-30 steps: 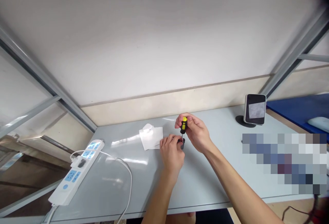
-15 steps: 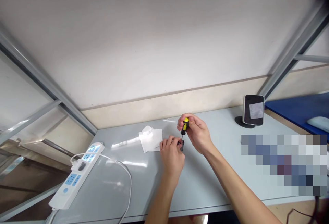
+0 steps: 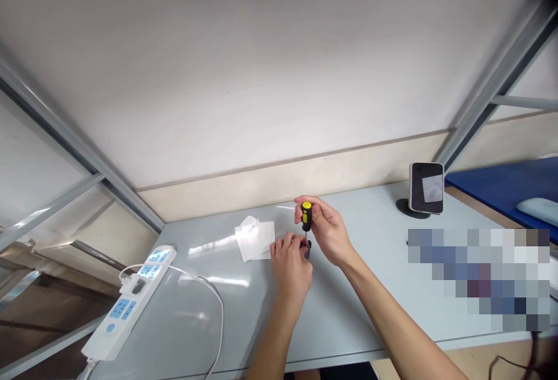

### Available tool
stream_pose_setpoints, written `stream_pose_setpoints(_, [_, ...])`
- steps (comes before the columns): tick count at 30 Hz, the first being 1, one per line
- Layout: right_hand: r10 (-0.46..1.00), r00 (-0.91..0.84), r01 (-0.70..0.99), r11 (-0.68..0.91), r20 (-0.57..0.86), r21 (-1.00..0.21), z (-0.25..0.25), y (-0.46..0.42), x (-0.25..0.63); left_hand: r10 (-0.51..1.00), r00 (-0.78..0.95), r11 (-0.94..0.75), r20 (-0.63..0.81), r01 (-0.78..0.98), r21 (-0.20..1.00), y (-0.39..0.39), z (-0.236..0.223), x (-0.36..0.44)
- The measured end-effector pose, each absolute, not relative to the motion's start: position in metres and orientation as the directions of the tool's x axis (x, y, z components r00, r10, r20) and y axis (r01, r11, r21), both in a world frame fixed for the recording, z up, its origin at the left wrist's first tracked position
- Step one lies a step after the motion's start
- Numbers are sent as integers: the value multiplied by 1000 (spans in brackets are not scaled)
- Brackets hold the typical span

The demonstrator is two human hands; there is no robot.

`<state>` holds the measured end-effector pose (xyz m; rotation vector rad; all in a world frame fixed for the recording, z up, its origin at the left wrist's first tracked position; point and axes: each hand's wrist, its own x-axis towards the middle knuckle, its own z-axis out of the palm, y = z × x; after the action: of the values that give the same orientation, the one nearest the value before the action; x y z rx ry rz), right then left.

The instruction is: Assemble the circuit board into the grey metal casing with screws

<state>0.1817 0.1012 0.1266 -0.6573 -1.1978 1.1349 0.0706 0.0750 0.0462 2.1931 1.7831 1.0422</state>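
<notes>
So the right hand has its fingers wrapped around the handle of a little black and yellow screwdriver, which is pretty much upright, yellow end on top and the thin shaft pointing down. Right below that, the left hand is palm down with its fingers pinching a small black part, and the screwdriver's shaft comes down to it. Can't really tell what the part is, since the fingers cover most of it.

All this is going on over a grey surface. Just left of the left hand there's some white paper with a small white item on its top edge. Farther left is a white power strip with a plug in it and a white cable curving across the surface. Over on the right, near the back, a dark-faced device sits on a round black base, and there's a pixelated patch in front of it.
</notes>
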Motion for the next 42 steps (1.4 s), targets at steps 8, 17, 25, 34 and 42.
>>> stream_pose_setpoints(8, [928, 17, -371, 352, 373, -859, 123, 108, 172, 906, 54, -281, 420, 818, 502, 74, 46, 71])
stream_pose_setpoints(17, [929, -68, -325, 323, 363, -889, 128, 107, 179, 894, 47, -299, 446, 804, 514, 75, 42, 71])
stream_pose_setpoints(25, [908, -18, -329, 391, 420, -859, 126, 106, 176, 908, 55, -282, 416, 814, 507, 74, 46, 71])
stream_pose_setpoints(34, [942, -19, -433, 294, 335, -852, 129, 105, 170, 911, 42, -272, 410, 810, 520, 74, 45, 71])
stream_pose_setpoints(42, [926, -51, -351, 334, 373, -875, 126, 107, 172, 946, -20, -184, 323, 787, 589, 71, 57, 74])
